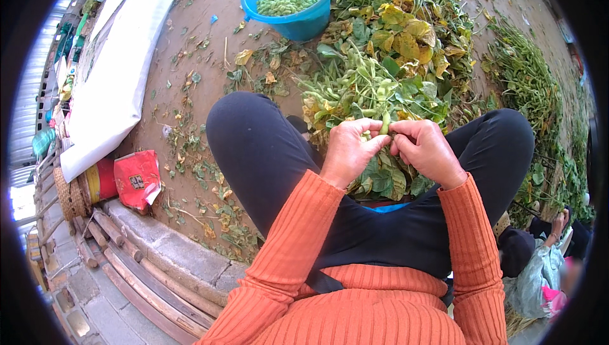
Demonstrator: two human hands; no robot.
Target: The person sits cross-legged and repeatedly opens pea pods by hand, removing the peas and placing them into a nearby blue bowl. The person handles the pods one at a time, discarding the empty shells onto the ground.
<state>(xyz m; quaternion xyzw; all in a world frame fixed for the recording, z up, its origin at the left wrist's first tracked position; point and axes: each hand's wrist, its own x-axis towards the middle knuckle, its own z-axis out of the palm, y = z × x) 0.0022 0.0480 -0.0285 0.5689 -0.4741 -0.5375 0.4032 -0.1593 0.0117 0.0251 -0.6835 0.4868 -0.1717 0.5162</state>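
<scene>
Between my knees, my left hand (353,147) pinches a plump green soybean pod (385,122) that points upward. Another pale pod (366,135) shows inside its curled fingers. My right hand (426,144) meets the left at the fingertips, its thumb and forefinger closed at the pod's side; whatever stem lies in that pinch is mostly hidden. Just beyond both hands spreads a bunch of soybean plants (364,76) with many pods, green leaves and stems. A blue plastic bucket (297,28) stands past it, partly filled with picked pods (290,0).
A heap of yellowing bean plants (407,31) lies beside the bucket, with more plants (523,73) at right. A person (537,264) sits at lower right. White sheeting (114,69), a red bag (138,178) and wooden poles (152,292) lie left. Leaves litter the ground (190,102).
</scene>
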